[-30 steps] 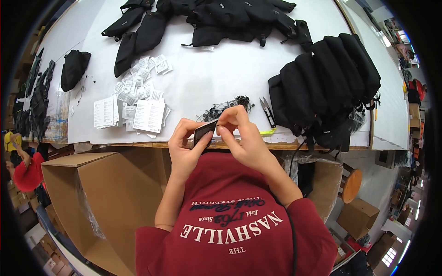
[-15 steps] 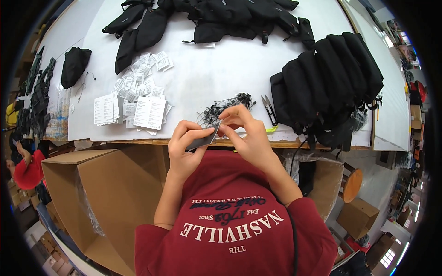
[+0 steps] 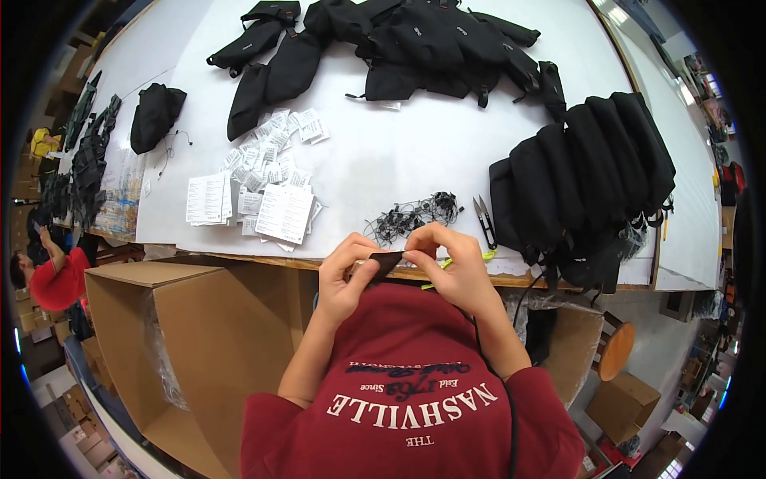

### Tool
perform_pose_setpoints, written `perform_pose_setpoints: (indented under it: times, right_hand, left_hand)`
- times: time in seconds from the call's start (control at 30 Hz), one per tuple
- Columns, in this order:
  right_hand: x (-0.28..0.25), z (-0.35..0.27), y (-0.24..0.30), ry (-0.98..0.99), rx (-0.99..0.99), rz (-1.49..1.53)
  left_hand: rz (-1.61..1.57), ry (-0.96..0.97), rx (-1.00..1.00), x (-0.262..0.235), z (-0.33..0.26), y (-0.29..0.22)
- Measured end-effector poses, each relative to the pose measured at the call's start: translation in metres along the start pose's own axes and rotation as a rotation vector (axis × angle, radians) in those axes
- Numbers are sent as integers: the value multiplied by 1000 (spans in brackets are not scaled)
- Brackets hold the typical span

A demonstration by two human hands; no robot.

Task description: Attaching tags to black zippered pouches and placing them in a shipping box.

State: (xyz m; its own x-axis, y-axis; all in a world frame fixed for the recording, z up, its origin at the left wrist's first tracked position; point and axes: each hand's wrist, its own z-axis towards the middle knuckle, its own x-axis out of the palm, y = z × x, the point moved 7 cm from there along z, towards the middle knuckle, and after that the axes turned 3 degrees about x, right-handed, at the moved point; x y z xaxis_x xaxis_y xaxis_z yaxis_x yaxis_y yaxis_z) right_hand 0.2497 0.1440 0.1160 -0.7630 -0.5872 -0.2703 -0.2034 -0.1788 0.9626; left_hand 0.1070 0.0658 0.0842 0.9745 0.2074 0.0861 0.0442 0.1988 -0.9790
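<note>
Just off the table's front edge, my two hands meet at a small dark card tag (image 3: 386, 263). My left hand (image 3: 343, 278) pinches its left side between thumb and fingers. Thumb and forefinger of my right hand (image 3: 456, 270) close on its right corner; whether a thin cord is there too is too small to see. Beyond the hands lies a tangle of black tag strings (image 3: 411, 219). A pair of black thread snips (image 3: 485, 222) rests to its right. A yellow-green strip (image 3: 448, 263) shows beside my right hand.
White printed tags (image 3: 271, 160) and printed cards (image 3: 285, 211) lie in a heap on the left. Black bags (image 3: 586, 164) stand in a row at right, with more black bags (image 3: 431, 44) at the back. An open cardboard box (image 3: 199, 319) stands below the table edge.
The card has turned from a steep tilt to a flatter angle. Both hands have come back from the string tangle toward my body, and the whole view has shifted a little.
</note>
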Motion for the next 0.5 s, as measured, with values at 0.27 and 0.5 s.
perform_pose_setpoints:
  times: [0.27,0.5]
  right_hand:
    - [4,16,-2,196,101,-16]
    - [3,31,-30,331,327,334]
  left_hand:
    - [-248,303,-456,9,9,34]
    - [-262,276,-400,11,44,28]
